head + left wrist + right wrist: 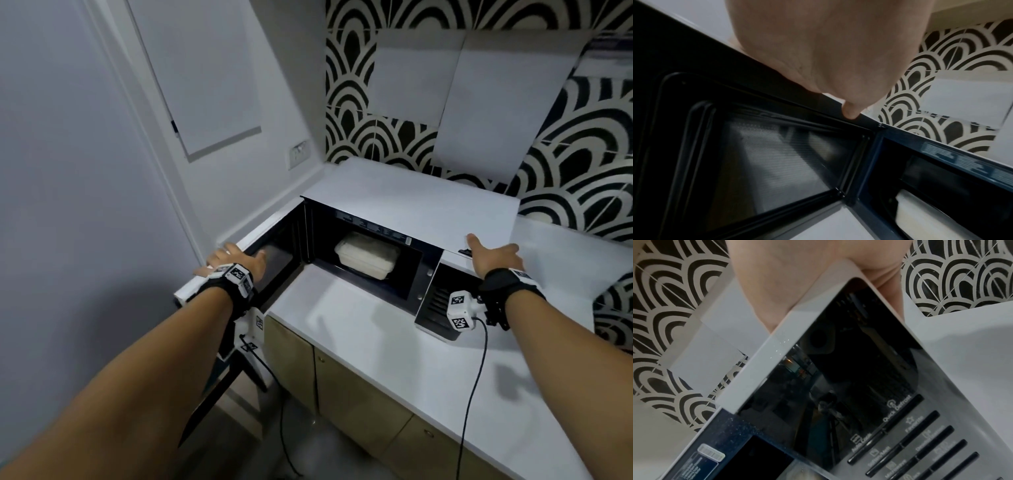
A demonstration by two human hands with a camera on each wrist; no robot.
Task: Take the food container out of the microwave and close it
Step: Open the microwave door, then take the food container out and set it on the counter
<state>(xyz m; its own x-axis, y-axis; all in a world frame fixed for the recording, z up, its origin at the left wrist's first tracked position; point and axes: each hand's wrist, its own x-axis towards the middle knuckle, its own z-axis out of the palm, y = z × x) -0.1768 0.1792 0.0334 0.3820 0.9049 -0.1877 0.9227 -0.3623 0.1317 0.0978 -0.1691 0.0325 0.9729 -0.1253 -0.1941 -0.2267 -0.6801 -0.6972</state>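
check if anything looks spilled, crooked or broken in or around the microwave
Nothing stands out. The food container sits upright inside the microwave, no spill visible around it. The microwave door is open, its top edge held by the left hand; the right hand rests flat on the microwave's top.

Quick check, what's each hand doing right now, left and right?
Left hand: grips the top edge of the open microwave door.
Right hand: open, resting flat on the microwave top.
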